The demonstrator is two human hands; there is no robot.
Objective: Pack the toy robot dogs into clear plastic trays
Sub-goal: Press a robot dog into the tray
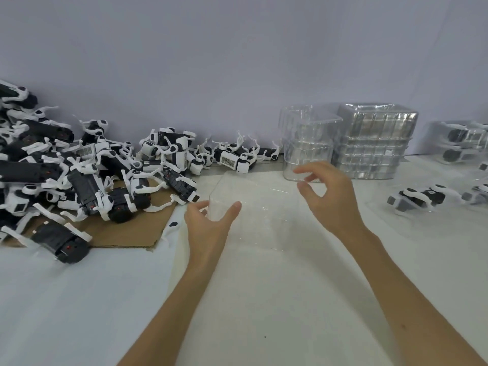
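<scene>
Two hands work one empty clear tray (260,210), midway between the heap of toy robot dogs (79,167) and the tray stacks (375,143). Your left hand (208,223) pinches its near-left corner, while your right hand (330,199) is half-curled at the far-right corner; whether it grips, I cannot tell. You look to be positioning the tray; next, free a hand for a dog from the heap.

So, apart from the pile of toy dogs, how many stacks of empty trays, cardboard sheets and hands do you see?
Stacks of empty trays: 2 (one, another to its right)
Cardboard sheet: 1
Hands: 2 (left hand, right hand)
Total: 5
</scene>
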